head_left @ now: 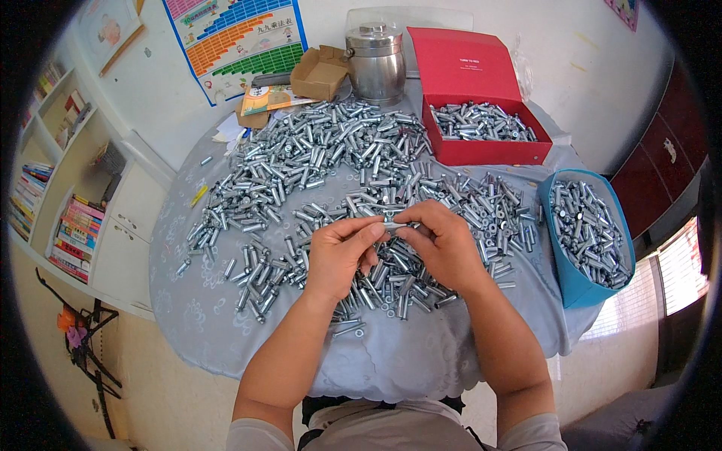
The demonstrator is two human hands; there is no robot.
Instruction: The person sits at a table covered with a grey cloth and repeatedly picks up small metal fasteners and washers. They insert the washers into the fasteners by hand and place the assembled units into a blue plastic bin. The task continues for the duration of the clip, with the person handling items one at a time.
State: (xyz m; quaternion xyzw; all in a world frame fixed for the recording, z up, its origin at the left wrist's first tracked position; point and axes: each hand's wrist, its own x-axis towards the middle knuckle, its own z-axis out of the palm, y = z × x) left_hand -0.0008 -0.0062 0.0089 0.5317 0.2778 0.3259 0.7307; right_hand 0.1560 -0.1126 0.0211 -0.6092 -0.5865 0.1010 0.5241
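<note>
Over the middle of the table, my left hand [340, 252] and my right hand [445, 244] meet fingertip to fingertip. Between them they pinch a small silver expansion bolt [390, 225], lying roughly level and partly covered by the fingers. Thumb and forefinger close on it from each side; the other left fingers curl underneath. A wide heap of loose expansion bolts [331, 150] spreads beneath and beyond my hands. Close to my left wrist, a loose washer [359, 333] lies on the cloth.
A red box [489, 154] with its lid up holds many bolts at the back right. A blue bin [575, 289], also full of bolts, stands at the right edge. Behind the heap are a metal pot [374, 68] and a cardboard box [320, 75]. A grey tablecloth [203, 316] covers the table.
</note>
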